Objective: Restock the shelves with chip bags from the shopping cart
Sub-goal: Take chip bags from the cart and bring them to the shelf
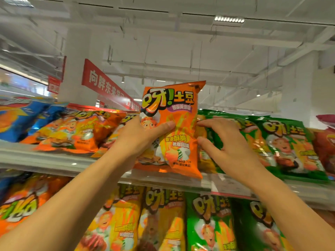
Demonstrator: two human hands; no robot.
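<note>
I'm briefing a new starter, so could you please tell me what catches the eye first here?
An upright orange chip bag stands centre on the top shelf, gripped by the left hand while the right hand touches its edge. Green chip bags lie to its right.

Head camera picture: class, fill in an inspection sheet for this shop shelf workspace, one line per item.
Surface: top shelf, pale edge, bags lying along it.
Job's things: orange chip bag held upright at the shelf front; shopping cart not in view.
Clutter: orange bags on the left, green bags on the right, blue bags far left.
Grippers: left hand grips the orange chip bag; right hand spread, fingertips at its edge.
Cables: nothing seen.
Surroundings: red banner, ceiling light, lower shelf bags.
</note>
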